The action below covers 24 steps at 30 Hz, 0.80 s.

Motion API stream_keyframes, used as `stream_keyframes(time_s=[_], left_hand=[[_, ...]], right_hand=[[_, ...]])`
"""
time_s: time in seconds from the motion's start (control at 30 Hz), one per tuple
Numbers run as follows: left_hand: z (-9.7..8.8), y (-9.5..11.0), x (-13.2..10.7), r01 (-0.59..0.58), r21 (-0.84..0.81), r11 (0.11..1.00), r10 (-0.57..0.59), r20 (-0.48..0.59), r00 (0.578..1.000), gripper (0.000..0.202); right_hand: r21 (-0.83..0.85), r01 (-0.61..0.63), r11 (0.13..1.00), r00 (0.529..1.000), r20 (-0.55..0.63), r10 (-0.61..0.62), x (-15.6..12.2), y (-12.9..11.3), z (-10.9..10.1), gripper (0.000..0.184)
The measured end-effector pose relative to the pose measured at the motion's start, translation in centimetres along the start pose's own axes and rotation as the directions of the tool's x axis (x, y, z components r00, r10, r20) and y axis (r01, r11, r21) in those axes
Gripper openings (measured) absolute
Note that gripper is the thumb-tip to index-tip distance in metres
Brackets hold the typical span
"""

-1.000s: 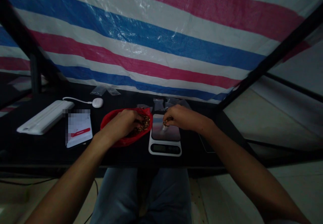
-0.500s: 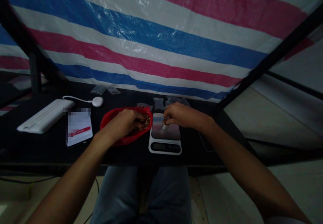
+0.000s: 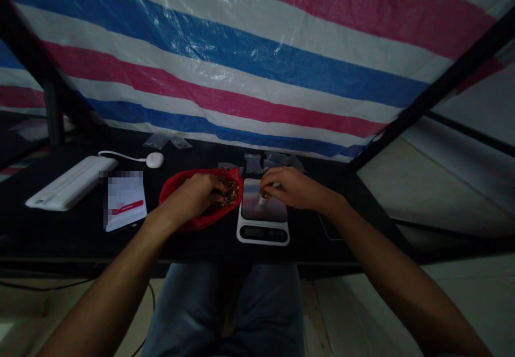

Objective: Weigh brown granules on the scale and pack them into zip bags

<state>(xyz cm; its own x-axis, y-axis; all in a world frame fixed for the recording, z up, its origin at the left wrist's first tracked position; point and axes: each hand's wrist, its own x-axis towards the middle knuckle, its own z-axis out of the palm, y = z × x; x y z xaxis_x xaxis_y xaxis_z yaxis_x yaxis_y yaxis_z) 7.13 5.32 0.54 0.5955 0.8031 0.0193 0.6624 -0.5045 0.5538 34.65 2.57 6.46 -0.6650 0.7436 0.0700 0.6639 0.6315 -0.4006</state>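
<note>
1. Centre of the frame: the left hand (image 3: 197, 193) is buried in a red bag (image 3: 175, 181) of brown bits (image 3: 232, 190). Its fingers are curled, but I cannot tell whether the grip has closed on any.
2. Just right of it, the right hand (image 3: 295, 188) has its grip pinched shut on a small clear packet (image 3: 263, 197). The packet sits over the plate of a white scale (image 3: 263, 227).
3. Bag and scale sit side by side on the dark worktop (image 3: 80, 233).
4. More clear packets (image 3: 253, 163) lie behind the scale.
5. To the left lie a white card (image 3: 125, 204) and a long white bar (image 3: 70, 183).
</note>
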Motion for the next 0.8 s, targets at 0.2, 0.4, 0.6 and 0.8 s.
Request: stream_keyframes(time_s=[0.2,0.4,0.6,0.8], left_hand=[[0.0,1.1,0.3,-0.094,-0.041,0.995,0.094,0.002,0.996,0.024],[0.5,3.3,1.1,-0.243,-0.114,0.963,0.229,-0.12,0.966,0.022],[2.2,5.2,2.5,-0.269,-0.187,0.945,0.234,-0.188,0.954,0.027],[3.0,5.7,3.0,-0.236,-0.311,0.921,0.179,-0.203,0.963,0.026]], right_hand=[[0.03,-0.011,0.999,1.0,-0.004,0.011,-0.2,0.0,-0.3,0.029],[0.109,-0.015,0.994,0.999,-0.03,0.018,-0.6,-0.1,0.0,0.025],[0.215,-0.047,0.976,0.986,-0.145,0.079,-0.9,1.2,1.4,0.019],[0.353,-0.095,0.931,0.959,-0.217,0.181,-1.2,2.1,2.5,0.012]])
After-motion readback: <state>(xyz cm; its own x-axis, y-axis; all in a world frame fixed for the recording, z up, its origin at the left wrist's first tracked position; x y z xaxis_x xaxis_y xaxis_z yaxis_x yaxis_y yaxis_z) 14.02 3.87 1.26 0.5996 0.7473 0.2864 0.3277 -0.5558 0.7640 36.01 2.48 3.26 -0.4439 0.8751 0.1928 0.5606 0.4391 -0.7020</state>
